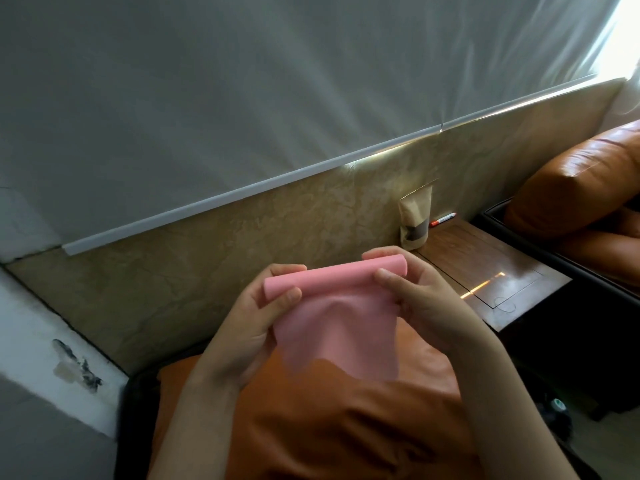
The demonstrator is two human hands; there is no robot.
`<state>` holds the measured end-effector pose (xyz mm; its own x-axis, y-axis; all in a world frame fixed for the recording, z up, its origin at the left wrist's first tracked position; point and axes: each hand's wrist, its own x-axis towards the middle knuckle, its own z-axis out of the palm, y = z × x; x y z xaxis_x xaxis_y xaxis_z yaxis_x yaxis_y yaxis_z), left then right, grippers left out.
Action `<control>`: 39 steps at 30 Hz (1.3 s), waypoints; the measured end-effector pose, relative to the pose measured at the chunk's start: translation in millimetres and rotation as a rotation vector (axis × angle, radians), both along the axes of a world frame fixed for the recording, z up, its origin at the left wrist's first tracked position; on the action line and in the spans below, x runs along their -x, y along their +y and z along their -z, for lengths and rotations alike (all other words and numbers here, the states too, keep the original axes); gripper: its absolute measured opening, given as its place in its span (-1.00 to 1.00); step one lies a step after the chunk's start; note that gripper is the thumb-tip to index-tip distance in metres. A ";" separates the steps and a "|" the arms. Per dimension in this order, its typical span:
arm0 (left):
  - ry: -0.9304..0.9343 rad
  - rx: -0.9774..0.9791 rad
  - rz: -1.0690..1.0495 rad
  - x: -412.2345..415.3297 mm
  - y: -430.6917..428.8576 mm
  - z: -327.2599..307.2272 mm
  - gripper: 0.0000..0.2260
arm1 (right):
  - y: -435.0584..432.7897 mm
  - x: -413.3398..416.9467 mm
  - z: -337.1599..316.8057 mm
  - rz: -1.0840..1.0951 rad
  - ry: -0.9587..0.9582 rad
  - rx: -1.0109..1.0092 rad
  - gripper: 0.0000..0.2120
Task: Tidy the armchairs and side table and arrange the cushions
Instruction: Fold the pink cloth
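A pink cloth (332, 327) is held up in front of me, its top edge rolled into a tube and the rest hanging loose. My left hand (256, 327) pinches the roll's left end and my right hand (415, 296) pinches its right end. Below the cloth lies the orange leather cushion (311, 420) of the near armchair. To the right stands the dark wooden side table (485, 268), and beyond it the second orange armchair (581, 188).
A brown paper pouch (415, 221) stands at the side table's back corner against the marbled wall, with a red-and-white marker (442, 219) beside it. A grey curtain (277, 81) hangs above. A dark object with a green cap (558, 407) lies on the floor at right.
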<state>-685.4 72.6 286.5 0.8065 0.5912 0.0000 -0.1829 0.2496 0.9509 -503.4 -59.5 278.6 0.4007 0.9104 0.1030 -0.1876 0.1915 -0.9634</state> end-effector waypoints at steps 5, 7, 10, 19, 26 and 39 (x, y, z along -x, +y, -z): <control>0.026 0.008 -0.029 1.1 0.0 -3.4 -0.75 | 1.6 -2.5 3.2 0.017 -0.049 0.008 -0.78; 0.021 -0.009 -0.035 1.5 -0.3 -5.4 -0.74 | 1.7 -2.0 2.3 0.017 -0.031 0.005 -0.76; 0.001 0.003 -0.027 1.3 -1.2 -6.6 -0.82 | 2.5 -1.4 1.5 0.006 -0.009 0.010 -0.80; 0.007 -0.081 -0.115 -3.8 3.3 -3.3 -0.75 | 4.6 -4.6 2.5 0.033 0.017 0.032 -0.75; 0.153 -0.052 -0.170 -4.8 6.8 2.9 -0.69 | 6.5 -9.2 7.1 0.053 -0.031 -0.013 -0.72; 0.074 -0.032 -0.171 -4.4 7.7 7.1 -0.82 | 9.2 -5.2 8.3 0.129 0.053 0.137 -0.94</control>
